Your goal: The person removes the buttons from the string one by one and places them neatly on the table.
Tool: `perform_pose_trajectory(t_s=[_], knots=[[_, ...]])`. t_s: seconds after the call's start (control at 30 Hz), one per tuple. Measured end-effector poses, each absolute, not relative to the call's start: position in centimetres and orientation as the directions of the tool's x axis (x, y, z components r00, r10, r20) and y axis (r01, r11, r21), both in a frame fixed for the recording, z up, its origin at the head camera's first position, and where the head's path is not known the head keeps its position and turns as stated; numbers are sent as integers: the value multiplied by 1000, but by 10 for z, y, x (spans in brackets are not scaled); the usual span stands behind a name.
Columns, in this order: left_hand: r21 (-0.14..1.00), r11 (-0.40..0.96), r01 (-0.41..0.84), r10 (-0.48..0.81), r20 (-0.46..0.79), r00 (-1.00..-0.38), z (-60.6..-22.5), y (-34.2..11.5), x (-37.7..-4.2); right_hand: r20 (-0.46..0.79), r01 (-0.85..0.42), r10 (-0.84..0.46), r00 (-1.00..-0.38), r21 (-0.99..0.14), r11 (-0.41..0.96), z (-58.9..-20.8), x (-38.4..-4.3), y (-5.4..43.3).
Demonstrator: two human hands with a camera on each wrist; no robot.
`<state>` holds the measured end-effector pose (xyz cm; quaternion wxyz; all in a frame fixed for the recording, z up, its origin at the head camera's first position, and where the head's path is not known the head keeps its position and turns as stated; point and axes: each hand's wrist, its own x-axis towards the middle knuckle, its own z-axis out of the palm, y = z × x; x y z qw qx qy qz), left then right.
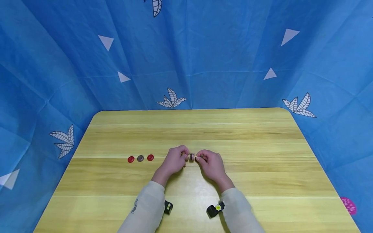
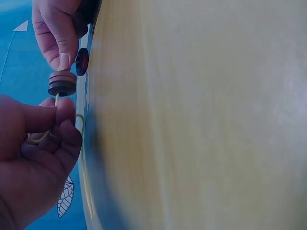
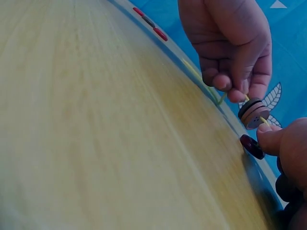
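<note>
Between the left hand (image 1: 174, 159) and the right hand (image 1: 211, 162), a stack of buttons (image 1: 192, 157) on a yellow cord (image 2: 56, 99) blocks the short gap. A dark red button (image 2: 82, 61) obstructs just beside the right fingertips; its support is hard to make out. Left of the left hand, a row of three buttons (image 1: 140, 158) makes a low obstacle. Beyond both hands, bare wooden tabletop (image 1: 192, 129) leaves passage up to the blue curtain (image 1: 186, 64); room also stretches right of the right hand. Nearer the body, sleeves (image 1: 145, 207) flank an open lane.
</note>
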<state>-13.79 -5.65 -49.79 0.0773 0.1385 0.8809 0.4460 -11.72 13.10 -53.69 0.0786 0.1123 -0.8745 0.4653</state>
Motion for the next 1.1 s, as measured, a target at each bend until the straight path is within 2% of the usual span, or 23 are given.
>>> perform_pose_trajectory(t_s=[0.33,0.73,0.97,1.1], knots=[[790,581,195,320,-1,-947,-500,-53,-137,233,-259,-118,-965,-803,537,-537,-117,130],[850,519,89,331,-104,-938,-498,-59,-134,245,-270,-120,-962,-794,545,-538,-117,132],[794,572,206,362,-19,-932,-501,-63,-135,245,-270,-121,-962,-798,539,-539,-117,132],[773,592,227,359,-1,-933,-500,-63,-136,234,-260,-118,-965,-801,539,-538,-117,132]])
